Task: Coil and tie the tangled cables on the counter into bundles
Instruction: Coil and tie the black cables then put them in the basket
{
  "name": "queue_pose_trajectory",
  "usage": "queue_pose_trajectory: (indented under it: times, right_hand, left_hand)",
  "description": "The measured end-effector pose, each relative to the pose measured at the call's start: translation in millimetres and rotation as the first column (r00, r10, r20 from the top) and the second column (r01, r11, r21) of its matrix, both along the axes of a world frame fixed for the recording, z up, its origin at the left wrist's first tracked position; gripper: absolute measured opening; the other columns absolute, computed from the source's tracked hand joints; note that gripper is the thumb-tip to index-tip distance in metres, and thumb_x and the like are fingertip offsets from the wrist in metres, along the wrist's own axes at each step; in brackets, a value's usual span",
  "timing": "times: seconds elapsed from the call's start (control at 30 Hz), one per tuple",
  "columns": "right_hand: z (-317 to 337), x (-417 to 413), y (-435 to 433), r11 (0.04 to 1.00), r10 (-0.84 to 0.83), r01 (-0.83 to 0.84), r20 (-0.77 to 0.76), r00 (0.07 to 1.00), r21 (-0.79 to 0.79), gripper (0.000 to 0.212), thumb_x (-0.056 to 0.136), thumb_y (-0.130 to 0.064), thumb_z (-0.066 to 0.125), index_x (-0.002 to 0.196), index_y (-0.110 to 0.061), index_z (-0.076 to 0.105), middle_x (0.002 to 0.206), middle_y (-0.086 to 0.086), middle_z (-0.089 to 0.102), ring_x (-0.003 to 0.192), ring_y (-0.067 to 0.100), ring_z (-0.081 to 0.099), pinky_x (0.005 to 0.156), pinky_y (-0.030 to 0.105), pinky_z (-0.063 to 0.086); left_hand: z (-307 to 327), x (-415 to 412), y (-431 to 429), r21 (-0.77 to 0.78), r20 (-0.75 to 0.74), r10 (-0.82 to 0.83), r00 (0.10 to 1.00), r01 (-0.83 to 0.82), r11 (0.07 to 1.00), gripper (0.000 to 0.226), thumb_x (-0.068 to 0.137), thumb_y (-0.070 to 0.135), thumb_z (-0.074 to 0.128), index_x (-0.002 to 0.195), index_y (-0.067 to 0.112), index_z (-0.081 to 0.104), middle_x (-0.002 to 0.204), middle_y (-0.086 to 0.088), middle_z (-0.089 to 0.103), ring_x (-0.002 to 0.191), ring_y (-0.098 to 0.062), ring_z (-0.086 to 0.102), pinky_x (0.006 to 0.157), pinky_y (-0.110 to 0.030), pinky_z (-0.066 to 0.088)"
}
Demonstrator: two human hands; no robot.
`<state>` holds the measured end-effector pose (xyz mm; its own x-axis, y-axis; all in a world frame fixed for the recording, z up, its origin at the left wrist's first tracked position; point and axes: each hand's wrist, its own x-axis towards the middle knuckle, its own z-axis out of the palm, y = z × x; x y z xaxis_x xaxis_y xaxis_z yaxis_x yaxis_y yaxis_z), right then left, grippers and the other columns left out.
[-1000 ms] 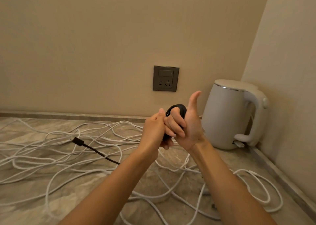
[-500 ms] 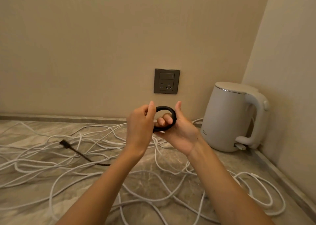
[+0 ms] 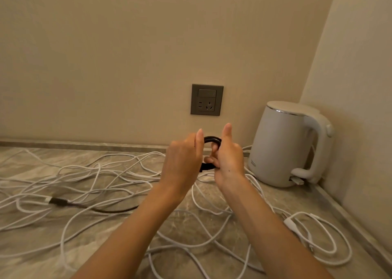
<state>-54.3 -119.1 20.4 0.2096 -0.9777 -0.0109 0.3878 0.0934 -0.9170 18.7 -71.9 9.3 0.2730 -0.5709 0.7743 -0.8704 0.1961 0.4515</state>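
Over counter (image 3: pixel 297 200), left hand (image 3: pixel 182 164) and right hand (image 3: pixel 229 162) grip black coil (image 3: pixel 212 139).

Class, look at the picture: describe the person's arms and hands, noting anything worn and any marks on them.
The left hand and right hand are bare: no gloves, rings, watch or bracelets show. Both forearms are uncovered too, with no sleeve in view. A small dark spot marks the back of the right hand.
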Motion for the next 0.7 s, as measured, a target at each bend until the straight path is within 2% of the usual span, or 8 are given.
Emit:
queue_pose_trajectory:
  times: [0.07,0.1,0.2,0.27,0.37,0.5,0.6,0.7]
  right_hand:
    - [-0.4,2.0,2.1,0.998,-0.020,0.016,0.059,0.998,0.069,0.046,0.094,-0.049,0.041,0.071,-0.010,0.045,0.046,-0.004,0.037,0.030,0.005,0.026,0.035,0.017,0.028]
    - [-1.2,3.0,3.0,0.994,-0.033,0.023,0.099,0.995,0.109,0.045,0.094,-0.049,0.042,0.072,-0.010,0.045,0.044,-0.005,0.035,0.030,0.005,0.024,0.034,0.017,0.027]
    - [-3.4,5.0,3.0,0.980,-0.068,0.030,0.192,0.979,0.199,0.042,0.093,-0.049,0.045,0.076,-0.011,0.046,0.036,-0.008,0.033,0.030,0.005,0.023,0.037,0.018,0.027]
    - [-3.5,5.9,3.7,0.977,-0.071,0.023,0.220,0.973,0.213,0.041,0.092,-0.049,0.047,0.077,-0.011,0.046,0.035,-0.008,0.033,0.030,0.006,0.024,0.040,0.020,0.030]
    - [-3.8,7.4,5.3,0.987,-0.072,0.044,0.185,0.980,0.156,0.043,0.092,-0.048,0.050,0.069,-0.012,0.044,0.038,-0.007,0.032,0.032,0.005,0.026,0.040,0.019,0.032]
    - [-7.6,7.1,2.8,0.995,-0.064,0.052,0.153,0.986,0.081,0.044,0.091,-0.045,0.053,0.063,-0.014,0.039,0.042,-0.007,0.028,0.033,0.005,0.026,0.044,0.021,0.035]
    - [-11.7,6.4,1.9,0.997,0.025,-0.036,0.164,0.986,0.062,0.042,0.093,-0.045,0.051,0.064,-0.015,0.041,0.040,-0.008,0.027,0.033,0.005,0.025,0.051,0.024,0.037]
    - [-12.3,8.7,1.8,0.981,0.186,-0.194,0.208,0.960,0.022,0.042,0.095,-0.041,0.049,0.061,-0.017,0.042,0.042,-0.008,0.024,0.038,0.006,0.021,0.052,0.022,0.027]
  left_hand:
    - [-2.6,2.3,0.1,-0.010,0.005,-0.006,1.000,0.006,1.000,0.031,0.096,0.007,0.042,0.070,-0.002,0.057,0.046,0.001,0.036,0.038,-0.030,0.044,0.040,-0.032,0.028]
    - [-3.9,2.1,-0.2,-0.006,0.021,0.013,1.000,-0.013,1.000,0.033,0.097,0.009,0.041,0.068,0.000,0.054,0.046,0.003,0.033,0.038,-0.031,0.044,0.039,-0.033,0.027]
    - [-6.1,-3.2,-2.1,0.113,0.001,0.096,0.995,-0.096,0.989,0.040,0.101,0.030,0.024,0.069,0.014,0.042,0.050,0.002,0.036,0.050,-0.029,0.042,0.050,-0.034,0.025]
    - [-6.9,-2.1,-2.0,0.164,-0.006,0.158,0.987,-0.155,0.974,0.047,0.099,0.038,0.014,0.072,0.015,0.045,0.056,-0.001,0.042,0.057,-0.027,0.043,0.054,-0.034,0.027]
    - [-2.0,4.9,-2.6,0.215,-0.042,0.143,0.989,-0.131,0.968,0.053,0.097,0.041,0.011,0.059,0.013,0.034,0.054,0.000,0.040,0.060,-0.028,0.046,0.056,-0.035,0.030]
    - [-0.4,6.1,-2.5,0.254,-0.166,0.007,0.986,0.036,0.966,0.056,0.092,0.050,0.013,0.051,0.017,0.032,0.049,0.000,0.038,0.050,-0.020,0.039,0.050,-0.035,0.026]
    - [0.2,9.0,-4.5,0.279,-0.249,-0.020,0.968,0.091,0.956,0.058,0.088,0.056,0.015,0.051,0.016,0.036,0.050,0.000,0.041,0.049,-0.017,0.039,0.051,-0.035,0.029]
    - [3.6,19.2,-5.1,0.252,-0.287,-0.002,0.958,0.077,0.965,0.053,0.092,0.052,0.026,0.051,0.022,0.040,0.050,0.000,0.043,0.050,-0.017,0.041,0.057,-0.035,0.033]
